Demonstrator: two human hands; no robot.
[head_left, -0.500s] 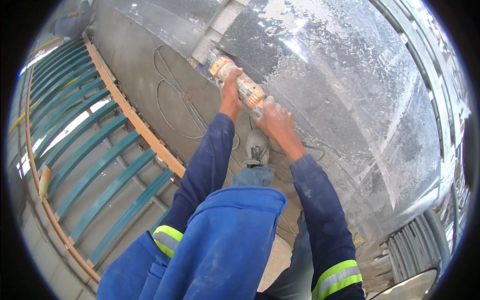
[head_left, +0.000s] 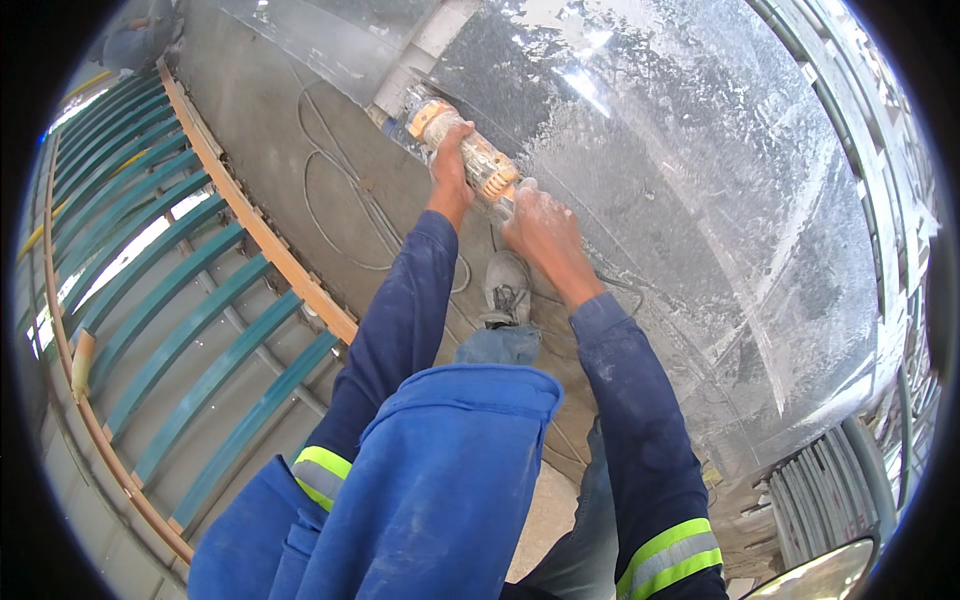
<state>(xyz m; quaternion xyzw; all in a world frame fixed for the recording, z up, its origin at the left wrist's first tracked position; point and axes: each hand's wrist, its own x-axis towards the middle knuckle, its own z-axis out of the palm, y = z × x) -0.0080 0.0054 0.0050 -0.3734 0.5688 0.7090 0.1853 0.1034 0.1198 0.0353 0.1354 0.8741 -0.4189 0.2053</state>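
A dusty orange angle grinder (head_left: 487, 166) lies slantwise between my hands, its head pointing to the upper left over the edge of a big grey sheet (head_left: 690, 220). My left hand (head_left: 452, 178) wraps round the body just behind the head. Farther back, my right hand (head_left: 542, 232), whitened with dust, grips the rear handle end. At the grinder's head, a pale strip (head_left: 405, 75) parts the big sheet from another grey sheet (head_left: 330, 40). The disc and its contact with the material cannot be made out clearly.
On the left stands a frame of teal slats (head_left: 215, 290) with an orange wooden rail (head_left: 255, 215). A loose cable (head_left: 365, 195) loops on the floor beside my shoe (head_left: 507, 285). Grey ribbed pieces (head_left: 825, 485) stand at lower right. A person (head_left: 135, 40) is at the far upper left.
Both hands and the grinder sit slightly farther left and higher in the picture, while the whole scene has shifted a little left too. My grip stays the same.
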